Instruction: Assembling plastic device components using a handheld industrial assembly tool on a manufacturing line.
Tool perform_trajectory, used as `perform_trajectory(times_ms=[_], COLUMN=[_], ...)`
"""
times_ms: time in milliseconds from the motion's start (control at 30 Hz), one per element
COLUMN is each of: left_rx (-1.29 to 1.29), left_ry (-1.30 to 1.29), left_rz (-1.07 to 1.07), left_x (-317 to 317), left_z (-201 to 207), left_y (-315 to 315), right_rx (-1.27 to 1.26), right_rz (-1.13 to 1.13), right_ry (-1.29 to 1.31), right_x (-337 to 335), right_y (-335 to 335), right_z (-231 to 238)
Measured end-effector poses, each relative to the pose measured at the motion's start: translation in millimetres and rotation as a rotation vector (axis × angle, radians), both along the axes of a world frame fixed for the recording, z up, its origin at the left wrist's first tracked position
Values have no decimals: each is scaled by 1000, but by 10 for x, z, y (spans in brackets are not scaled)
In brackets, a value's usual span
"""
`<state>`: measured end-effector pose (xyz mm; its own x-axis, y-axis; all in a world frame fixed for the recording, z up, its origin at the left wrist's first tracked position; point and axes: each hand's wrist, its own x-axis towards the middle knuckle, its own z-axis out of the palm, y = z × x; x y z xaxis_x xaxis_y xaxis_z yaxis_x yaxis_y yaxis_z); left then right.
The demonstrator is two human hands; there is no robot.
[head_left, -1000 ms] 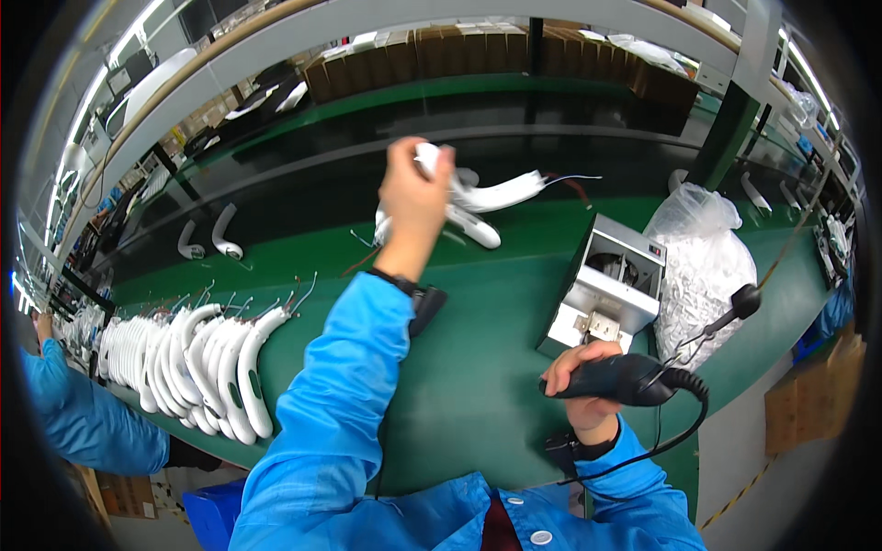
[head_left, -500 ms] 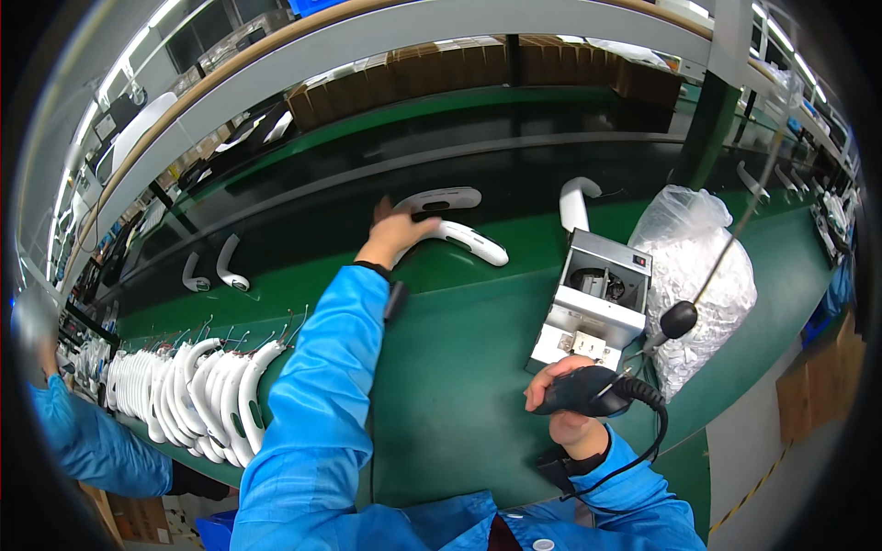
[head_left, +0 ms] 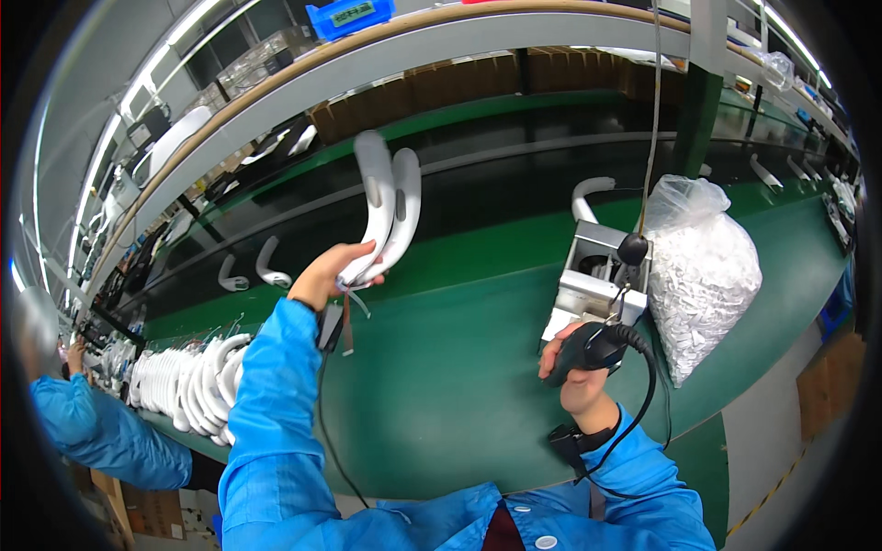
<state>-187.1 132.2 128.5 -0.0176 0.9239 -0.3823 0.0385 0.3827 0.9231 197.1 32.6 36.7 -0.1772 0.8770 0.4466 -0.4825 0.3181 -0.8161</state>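
Note:
Two white curved plastic housings [head_left: 401, 213] stand up from my left hand [head_left: 328, 274], side by side and touching. Its fingers are closed around their narrow lower ends, where short thin wires hang down. Each housing shows a dark oval area on its side, and the tops are blurred. My right hand [head_left: 581, 390] is wrapped around a black hand tool [head_left: 595, 347] with a thick ribbed cord; its exact kind I cannot make out. Just beyond that hand stands a silver metal box fixture [head_left: 584, 292], partly hidden by the hand and tool.
Many similar housings [head_left: 188, 386] lie in a packed row on the green bench at left. Others lie along the dark belt [head_left: 478, 174]. A clear bag of white pieces [head_left: 703, 275] stands right of the fixture. A cord with a black ball [head_left: 633, 248] hangs there. Another person [head_left: 101, 413] works at far left.
My left hand has picked up the two housings from the belt's edge, drawn them nearer and left, and turned them upright. My right hand still holds the black tool. The view has shifted slightly.

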Motion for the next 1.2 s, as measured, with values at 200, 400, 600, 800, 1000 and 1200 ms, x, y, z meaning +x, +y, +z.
perform_trajectory(times_ms=[200, 400, 600, 800, 1000, 1200], left_rx=[-62, 41, 272, 307, -14, 248], left_ry=[-340, -270, 952, 1414, 1272, 1435], left_rz=[-37, 130, 321, 488, 237, 206], left_x=[-275, 22, -144, 158, 531, 329], left_z=[-208, -575, -455, -750, -613, -462], left_y=[-1619, -2686, -2992, -3157, -3521, -3244], right_rx=[33, 96, 121, 94, 74, 71], right_rz=[-89, -157, -219, -226, -234, -228], right_ry=[-59, -69, -79, -118, -111, -115], right_x=[-53, -101, -148, -133, -195, -133], right_y=[-30, -4, 59, 42, 56, 121], right_z=[30, 29, -14, -49, -38, -127])
